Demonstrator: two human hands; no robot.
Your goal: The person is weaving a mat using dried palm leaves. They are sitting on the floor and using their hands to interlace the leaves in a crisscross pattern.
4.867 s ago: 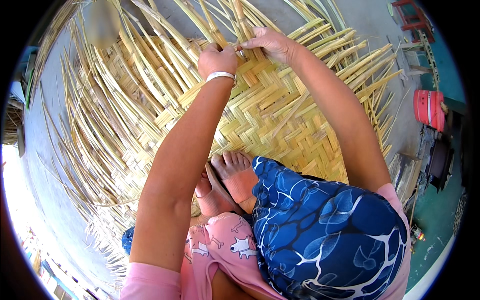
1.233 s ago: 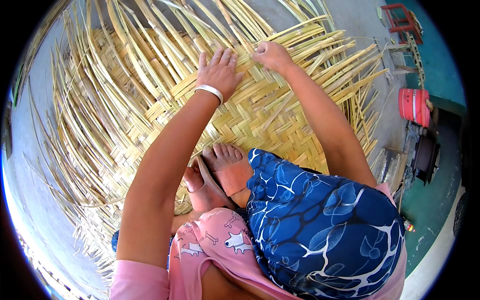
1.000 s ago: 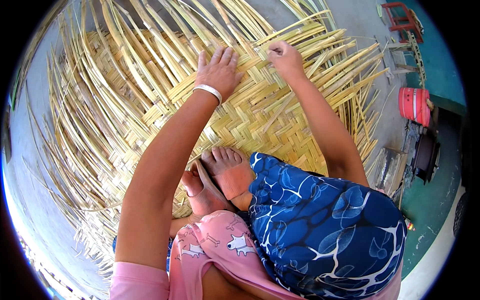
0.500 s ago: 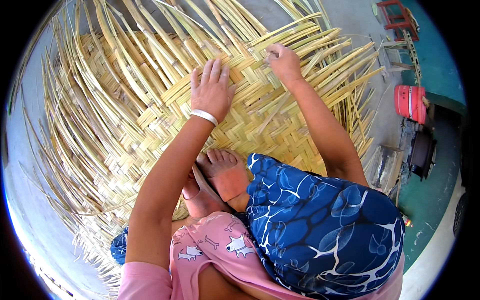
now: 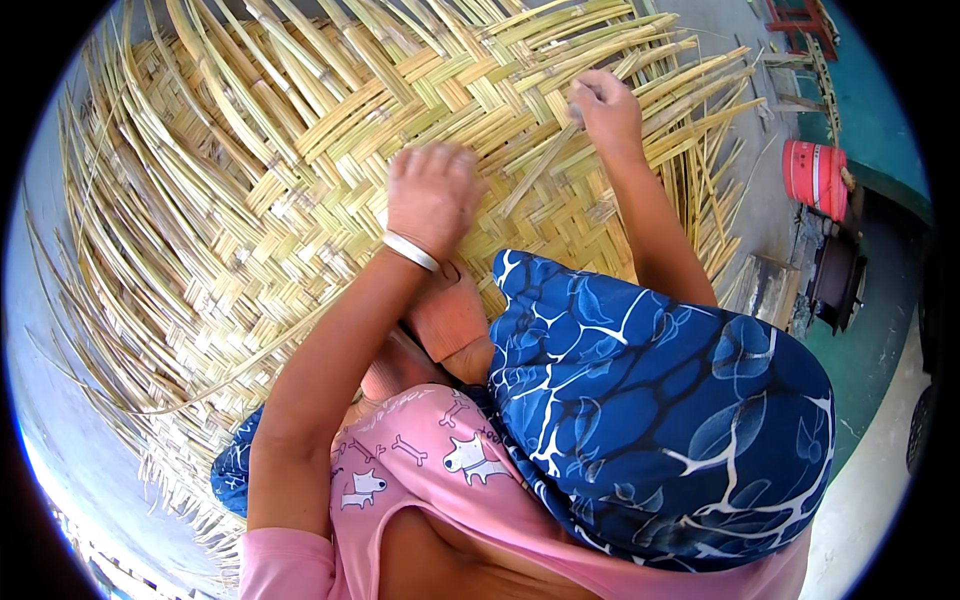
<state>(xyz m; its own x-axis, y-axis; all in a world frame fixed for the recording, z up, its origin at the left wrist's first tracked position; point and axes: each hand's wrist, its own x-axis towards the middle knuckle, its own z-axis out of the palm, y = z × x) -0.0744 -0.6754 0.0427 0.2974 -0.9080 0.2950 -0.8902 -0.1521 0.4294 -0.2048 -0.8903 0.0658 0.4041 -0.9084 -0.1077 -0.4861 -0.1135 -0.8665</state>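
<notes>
A large woven mat [image 5: 350, 185] of flat, pale yellow-green split strips spreads before me, with long loose strips [image 5: 180, 170] fanning out from its far and left edges. Above the weave, my left hand [image 5: 432, 195], wearing a white wristband, is smeared by motion, so its fingers are hard to read. My right hand [image 5: 607, 112] is closed in a pinch by the loose strip ends [image 5: 690, 95] at the mat's right side. A narrow strip end [image 5: 535, 178] slants toward its fingertips; whether they grip it is unclear.
My feet in pinkish-orange footwear [image 5: 448, 315] are on the mat, partly behind my left arm. Blue patterned cloth [image 5: 660, 420] covers my knee. To the right are a red container [image 5: 815, 178], a dark metal object [image 5: 838, 283], a wooden block [image 5: 768, 290] and a red stool [image 5: 800, 22].
My left hand has lifted off the weave and drawn back toward me. My right hand has shifted slightly right, away from the woven edge. The view has tilted a little.
</notes>
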